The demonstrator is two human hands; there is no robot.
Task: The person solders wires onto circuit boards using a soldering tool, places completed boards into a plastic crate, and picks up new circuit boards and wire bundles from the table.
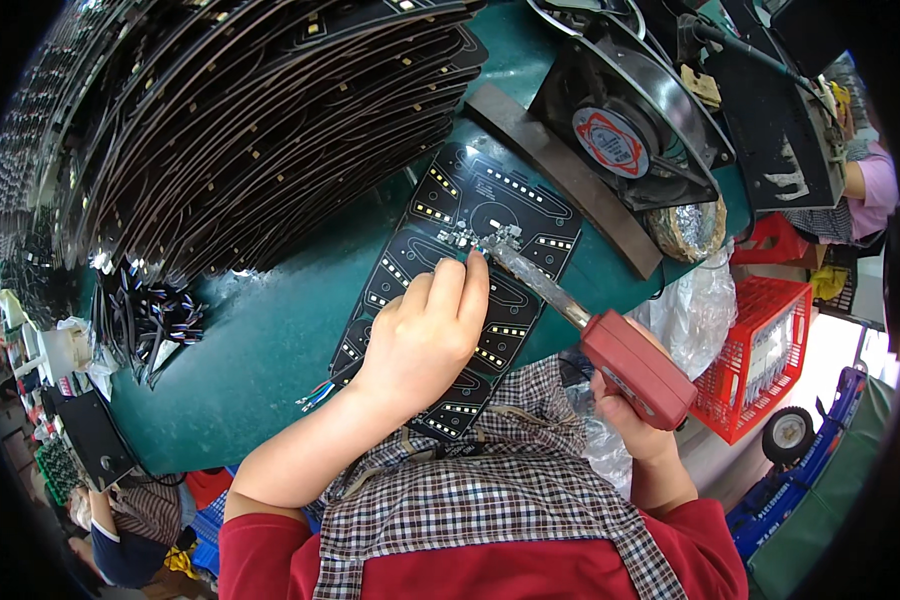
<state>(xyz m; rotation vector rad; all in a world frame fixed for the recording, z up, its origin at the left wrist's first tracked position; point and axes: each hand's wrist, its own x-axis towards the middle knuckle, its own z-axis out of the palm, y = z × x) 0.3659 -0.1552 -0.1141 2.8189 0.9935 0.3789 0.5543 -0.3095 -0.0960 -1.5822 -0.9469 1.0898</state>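
Observation:
A black LED circuit board [525,210] lies slanted on the green bench, its near end over my lap. My left hand [425,325] rests on it, fingers pressed together, fingertips at a cluster of small components [460,238] near the board's middle. What they pinch, if anything, is too small to make out. My right hand [630,415] grips a red-bodied soldering gun [638,368]. Its metal barrel reaches up and left, with the tip at those components, close to my left fingertips. Thin coloured wires [317,396] with bare ends stick out beside my left forearm.
A tall stack of similar black boards [270,130] fills the far left. Near it lies a bundle of dark wires [145,320]. A dark bar [570,180] and a fan [620,125] stand at the right, with a red crate [755,350] beyond the bench. Other people sit nearby.

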